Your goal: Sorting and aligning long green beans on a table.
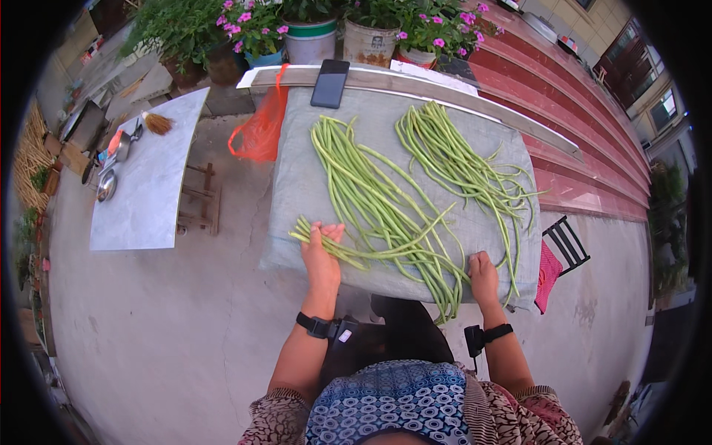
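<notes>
Two heaps of long green beans lie on a grey cloth-covered table before me: a larger left heap (363,185) and a right heap (445,152). At the left front edge, my left hand (323,252) is closed around a small bundle of long beans (302,228), whose stalks point left while the rest trail right over the left heap. My right hand (483,276) is closed at the front edge, at the thin ends of the left heap's beans. A bean end seems to be between its fingers, though they partly hide it.
A phone (330,83) lies at the cloth's far edge, beside a long board (415,83). An orange plastic bag (265,126) hangs at the far left corner. Left stands a pale table (141,200) with bowls and a brush. Potted flowers, red steps (578,141) and a folding stool (567,245) surround the table.
</notes>
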Demonstrator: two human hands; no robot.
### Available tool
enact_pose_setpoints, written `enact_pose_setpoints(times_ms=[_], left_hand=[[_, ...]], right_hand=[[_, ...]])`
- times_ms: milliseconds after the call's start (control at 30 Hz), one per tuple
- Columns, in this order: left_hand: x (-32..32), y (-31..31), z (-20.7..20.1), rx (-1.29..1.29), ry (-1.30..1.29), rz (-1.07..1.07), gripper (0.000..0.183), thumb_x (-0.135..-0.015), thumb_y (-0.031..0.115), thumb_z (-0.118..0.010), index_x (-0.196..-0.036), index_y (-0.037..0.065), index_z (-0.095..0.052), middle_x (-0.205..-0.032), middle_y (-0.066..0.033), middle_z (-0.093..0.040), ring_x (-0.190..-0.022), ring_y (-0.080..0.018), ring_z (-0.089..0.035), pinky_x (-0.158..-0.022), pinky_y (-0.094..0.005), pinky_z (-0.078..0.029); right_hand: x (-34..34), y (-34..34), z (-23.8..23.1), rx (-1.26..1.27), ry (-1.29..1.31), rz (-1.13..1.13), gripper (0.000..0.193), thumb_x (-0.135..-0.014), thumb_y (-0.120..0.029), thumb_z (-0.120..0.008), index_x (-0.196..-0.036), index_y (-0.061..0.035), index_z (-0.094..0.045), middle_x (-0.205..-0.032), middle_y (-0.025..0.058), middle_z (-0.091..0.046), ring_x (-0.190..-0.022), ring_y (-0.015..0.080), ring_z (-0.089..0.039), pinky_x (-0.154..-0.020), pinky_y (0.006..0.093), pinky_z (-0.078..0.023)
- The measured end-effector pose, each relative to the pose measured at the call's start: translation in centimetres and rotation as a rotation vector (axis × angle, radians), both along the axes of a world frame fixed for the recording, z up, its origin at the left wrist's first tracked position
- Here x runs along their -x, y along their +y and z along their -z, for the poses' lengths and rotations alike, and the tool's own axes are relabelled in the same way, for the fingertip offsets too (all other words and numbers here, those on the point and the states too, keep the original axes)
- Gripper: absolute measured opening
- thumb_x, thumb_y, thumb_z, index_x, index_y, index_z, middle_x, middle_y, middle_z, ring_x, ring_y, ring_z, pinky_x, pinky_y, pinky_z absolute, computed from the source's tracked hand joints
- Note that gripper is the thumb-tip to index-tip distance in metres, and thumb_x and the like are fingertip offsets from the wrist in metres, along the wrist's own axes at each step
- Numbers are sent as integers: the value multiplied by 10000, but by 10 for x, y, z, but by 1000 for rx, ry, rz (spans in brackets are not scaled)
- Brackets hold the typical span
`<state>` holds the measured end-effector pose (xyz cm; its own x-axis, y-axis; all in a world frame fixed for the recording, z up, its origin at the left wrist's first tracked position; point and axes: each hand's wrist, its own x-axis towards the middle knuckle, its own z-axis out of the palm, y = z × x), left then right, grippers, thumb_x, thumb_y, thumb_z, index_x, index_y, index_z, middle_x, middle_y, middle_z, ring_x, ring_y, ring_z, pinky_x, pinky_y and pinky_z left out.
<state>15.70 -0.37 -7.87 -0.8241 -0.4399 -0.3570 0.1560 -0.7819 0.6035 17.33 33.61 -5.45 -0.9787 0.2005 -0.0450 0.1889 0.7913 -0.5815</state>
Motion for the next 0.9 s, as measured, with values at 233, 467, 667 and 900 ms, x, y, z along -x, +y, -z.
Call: enact_pose_setpoints(times_ms=[233,467,667,900], left_hand=[[-1,-3,2,57,0,5,244,-960,174,-392,-1107,-20,-387,-892,-144,-547,-890,-286,-600,-905,-414,-469],[-2,3,4,102,18,-15,182,-957,174,-413,-1019,7,-452,-816,-100,-551,-783,-242,-582,-885,-427,-485],[2,1,7,127,63,-37,173,-953,168,-415,-1007,11,-464,-778,-80,-533,-729,-217,-559,-880,-431,-481],[8,-1,13,125,127,-18,169,-952,169,-412,-983,13,-470,-786,-88,-540,-733,-227,-556,-887,-447,-471]], right_hand=[[-3,-3,12,-189,122,12,233,-913,-290,-464,-843,-79,-534,-632,104,-593,-614,306,-593,-588,410,-443],[-4,2,8,-12,131,43,233,-914,-297,-464,-840,-87,-530,-623,95,-600,-625,318,-600,-589,424,-446],[-5,1,7,10,156,28,234,-917,-292,-456,-837,-85,-530,-621,87,-601,-625,310,-601,-588,411,-445],[-5,3,7,12,162,38,243,-914,-285,-454,-835,-69,-531,-631,81,-595,-624,278,-593,-604,390,-439]])
